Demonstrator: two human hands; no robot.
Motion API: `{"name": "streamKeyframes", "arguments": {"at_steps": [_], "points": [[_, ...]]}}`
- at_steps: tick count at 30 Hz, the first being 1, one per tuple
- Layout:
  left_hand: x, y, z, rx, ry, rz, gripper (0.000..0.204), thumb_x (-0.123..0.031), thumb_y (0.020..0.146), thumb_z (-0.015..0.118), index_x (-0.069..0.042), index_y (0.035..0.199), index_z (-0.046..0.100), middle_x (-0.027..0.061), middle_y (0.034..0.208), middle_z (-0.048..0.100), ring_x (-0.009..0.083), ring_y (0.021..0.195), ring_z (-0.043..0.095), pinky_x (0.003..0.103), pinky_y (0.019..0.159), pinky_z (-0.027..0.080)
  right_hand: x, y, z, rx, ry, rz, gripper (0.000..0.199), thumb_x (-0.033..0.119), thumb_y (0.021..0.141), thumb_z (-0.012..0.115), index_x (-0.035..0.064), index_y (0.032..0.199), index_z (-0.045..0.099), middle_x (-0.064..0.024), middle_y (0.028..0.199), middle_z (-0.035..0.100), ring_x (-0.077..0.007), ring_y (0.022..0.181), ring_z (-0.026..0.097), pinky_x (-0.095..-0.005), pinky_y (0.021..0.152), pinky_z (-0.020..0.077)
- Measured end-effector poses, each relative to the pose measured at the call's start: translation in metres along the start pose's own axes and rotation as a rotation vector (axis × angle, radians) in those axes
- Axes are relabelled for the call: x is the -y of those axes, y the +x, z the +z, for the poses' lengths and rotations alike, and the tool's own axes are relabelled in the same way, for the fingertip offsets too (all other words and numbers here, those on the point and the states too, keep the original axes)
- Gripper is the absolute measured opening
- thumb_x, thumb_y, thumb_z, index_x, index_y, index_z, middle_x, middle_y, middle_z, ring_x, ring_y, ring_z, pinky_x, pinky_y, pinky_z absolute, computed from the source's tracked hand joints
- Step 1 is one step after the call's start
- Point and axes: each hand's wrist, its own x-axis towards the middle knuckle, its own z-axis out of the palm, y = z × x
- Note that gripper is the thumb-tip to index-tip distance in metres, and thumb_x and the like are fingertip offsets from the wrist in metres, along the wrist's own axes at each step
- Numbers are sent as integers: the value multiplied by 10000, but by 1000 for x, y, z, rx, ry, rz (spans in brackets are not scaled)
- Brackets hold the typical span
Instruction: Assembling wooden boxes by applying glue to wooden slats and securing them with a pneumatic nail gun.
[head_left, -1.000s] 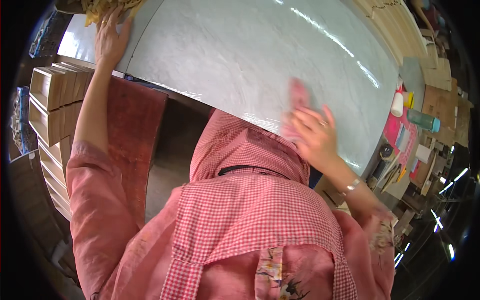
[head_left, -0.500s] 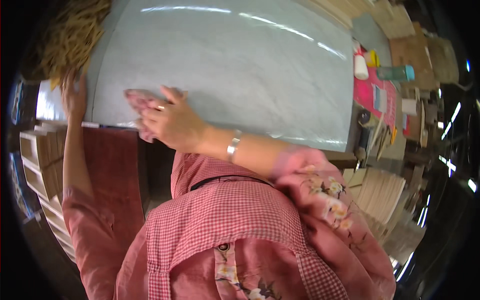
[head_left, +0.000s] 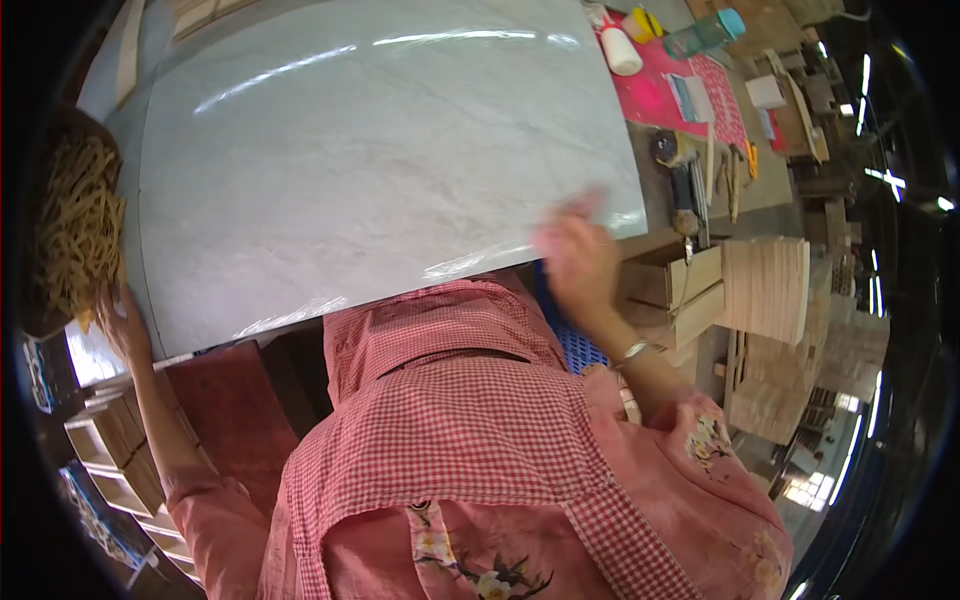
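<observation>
Now the left hand (head_left: 122, 322) is resting at the left edge of the pale marbled slab (head_left: 380, 160), beside the heap of tan strips (head_left: 78, 225), its fingers loosely open — as before. The right hand (head_left: 578, 255) — blurred, grip unreadable — is sweeping along the slab's near right edge, having crossed from the left since half a second ago.

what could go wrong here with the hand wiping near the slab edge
The right hand is blurred at the near edge of the pale slab; a fast wipe may slip off onto the wooden boxes below. The left hand touches the pile of tan strips, which might get nudged off the corner.
</observation>
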Motion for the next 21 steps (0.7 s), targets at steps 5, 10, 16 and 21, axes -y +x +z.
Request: {"name": "streamKeyframes", "arguments": {"at_steps": [5, 10, 16, 21], "points": [[-5, 5, -4, 25, -36, 38, 562, -454, 1038, 521, -90, 1466, 525, 152, 1472, 539, 375, 1337, 490, 479, 1116, 404, 67, 20, 29, -190, 63, -290, 232, 200, 836, 709, 101, 1044, 736, -64, 1237, 651, -252, 984, 629, -421, 881, 446], [3, -5, -3, -18, 22, 11, 538, -405, 1036, 532, -73, 1460, 527, 154, 1468, 542, 378, 1350, 481, 468, 1121, 401, -40, 4, 0, -140, -162, 66, 260, 216, 862, 689, 109, 1092, 749, -83, 1176, 658, -292, 966, 629, -440, 857, 464], [-17, -2, -7, -14, 22, -16, 505, -345, 1022, 550, -59, 1438, 541, 161, 1476, 533, 380, 1366, 474, 458, 1123, 399, -51, 114, 34, -310, -69, -32, 171, 138, 869, 678, 106, 1031, 726, -27, 1055, 658, -245, 907, 628, -367, 749, 498], [-48, -4, -36, -34, -28, -76, 571, -289, 1008, 558, -80, 1522, 420, 155, 1610, 361, 419, 1399, 420, 525, 1136, 364, 71, 155, 102, -203, 73, -277, 116, 207, 862, 663, 168, 971, 674, 21, 983, 634, -246, 767, 616, -409, 607, 493]]}}
